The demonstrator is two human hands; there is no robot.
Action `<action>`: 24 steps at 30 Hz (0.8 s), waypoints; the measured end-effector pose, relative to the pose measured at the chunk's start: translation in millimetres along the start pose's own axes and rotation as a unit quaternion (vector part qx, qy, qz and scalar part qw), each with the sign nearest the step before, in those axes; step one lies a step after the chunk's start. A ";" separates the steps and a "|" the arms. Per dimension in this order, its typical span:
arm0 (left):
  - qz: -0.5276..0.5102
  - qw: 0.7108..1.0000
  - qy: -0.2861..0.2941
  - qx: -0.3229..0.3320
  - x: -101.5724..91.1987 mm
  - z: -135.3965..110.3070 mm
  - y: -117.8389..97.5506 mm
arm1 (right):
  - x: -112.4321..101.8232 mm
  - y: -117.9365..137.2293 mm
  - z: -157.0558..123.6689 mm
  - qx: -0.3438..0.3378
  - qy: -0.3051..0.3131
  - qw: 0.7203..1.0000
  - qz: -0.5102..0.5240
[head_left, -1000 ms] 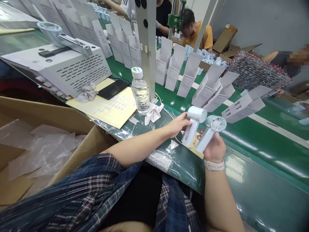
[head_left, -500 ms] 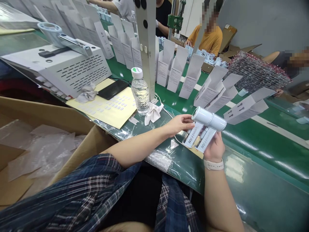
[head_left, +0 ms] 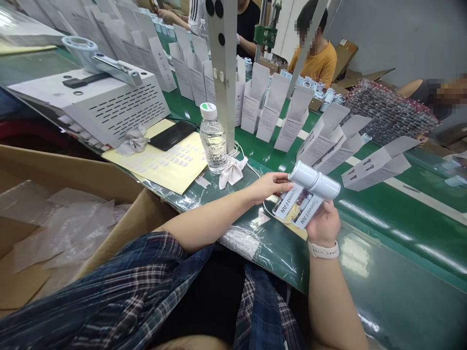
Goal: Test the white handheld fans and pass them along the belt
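Note:
Two light-blue handheld fans sit side by side in my hands, their round heads end to end and their handles pointing down toward me. The flat handles carry "Speed FAN" lettering and shiny strips. My left hand has its fingers closed at the side of the left fan. From below, my right hand grips the right fan; its fingertips are hidden behind the handles. Under the fans lies part of a yellow sheet on the bench, with a white cable beside it.
Open white boxes stand along the green conveyor belt. A water bottle and a cloth are near a metal post. A white slotted case bears another fan. Co-workers sit across the belt.
The boxes on the belt have shifted slightly right and down in view. The fans have tilted a little in my hands; both hands keep nearly the same place.

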State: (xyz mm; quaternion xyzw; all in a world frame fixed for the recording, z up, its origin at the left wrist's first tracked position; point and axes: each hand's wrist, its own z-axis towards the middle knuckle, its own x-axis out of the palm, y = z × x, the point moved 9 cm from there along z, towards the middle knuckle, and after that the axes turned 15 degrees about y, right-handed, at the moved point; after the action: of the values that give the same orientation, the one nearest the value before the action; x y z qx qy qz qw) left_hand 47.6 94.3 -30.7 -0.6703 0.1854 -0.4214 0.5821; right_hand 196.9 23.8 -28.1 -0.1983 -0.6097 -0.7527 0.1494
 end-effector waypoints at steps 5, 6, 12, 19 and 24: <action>0.136 0.986 -0.009 0.093 6.9 -9.6 -28.0 | 3.0 25.4 -6.6 -0.062 0.023 0.986 -0.152; 0.181 0.976 -0.016 0.121 10.6 -13.8 -35.8 | 6.5 32.3 -8.4 -0.079 0.034 0.977 -0.196; 0.361 0.893 -0.071 0.261 27.1 -38.1 -63.2 | 35.1 64.0 -20.7 -0.195 0.106 0.907 -0.359; 0.407 0.868 -0.073 0.276 27.3 -44.0 -55.2 | 38.1 76.1 -33.4 -0.245 0.055 0.888 -0.384; 0.356 0.896 -0.070 0.258 26.5 -52.7 -53.1 | 45.2 80.8 -45.1 -0.282 0.079 0.862 -0.413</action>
State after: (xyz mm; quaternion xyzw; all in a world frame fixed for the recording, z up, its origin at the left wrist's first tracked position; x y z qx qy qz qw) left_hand 8.8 55.3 26.5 -0.4136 0.2552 -0.1716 0.8569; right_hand 189.8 -36.7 54.9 0.0981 -0.3833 -0.8984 -0.1904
